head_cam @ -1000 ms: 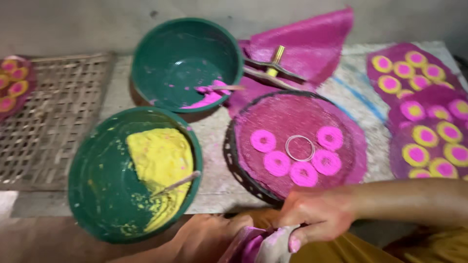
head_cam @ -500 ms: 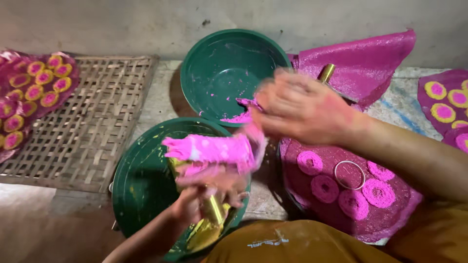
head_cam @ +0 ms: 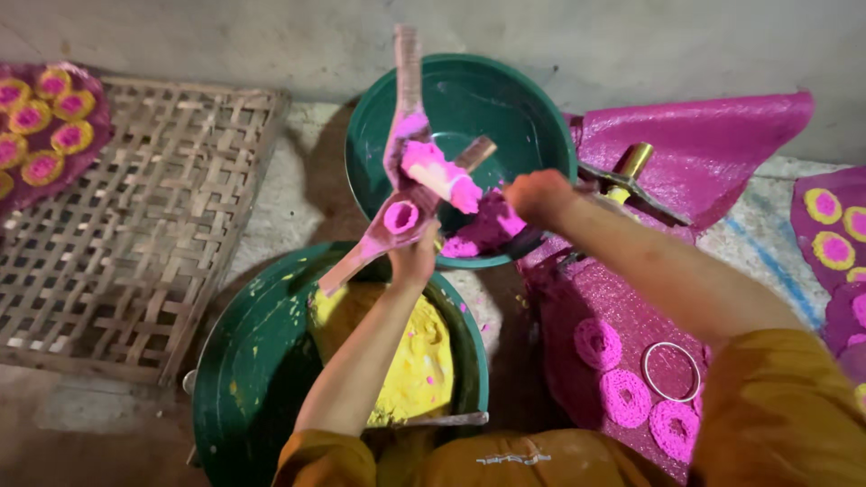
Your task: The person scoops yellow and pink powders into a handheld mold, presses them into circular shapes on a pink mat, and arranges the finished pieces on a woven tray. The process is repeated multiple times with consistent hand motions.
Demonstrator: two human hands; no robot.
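Here your left hand (head_cam: 417,260) is closed around the lower end of a wooden press (head_cam: 397,194), holding it up above the two green bowls. The press is smeared pink, its two arms spread open in a V, with a round hole showing pink dough just above your fingers. Your right hand (head_cam: 539,197) reaches into the far bowl (head_cam: 469,99), fingers curled down onto the pink dough (head_cam: 487,230) at its near side; you cannot tell whether it has a lump in its grip. The near bowl (head_cam: 262,361) sits right under your left forearm and holds yellow dough (head_cam: 419,352). To your right a pink sheet (head_cam: 631,307) carries three pink dough rings (head_cam: 624,397) and a metal ring (head_cam: 672,372) just beside them. On your left a woven bamboo mat (head_cam: 126,243) lies on the floor, and pink-and-yellow rings (head_cam: 41,122) rest at its far left corner.
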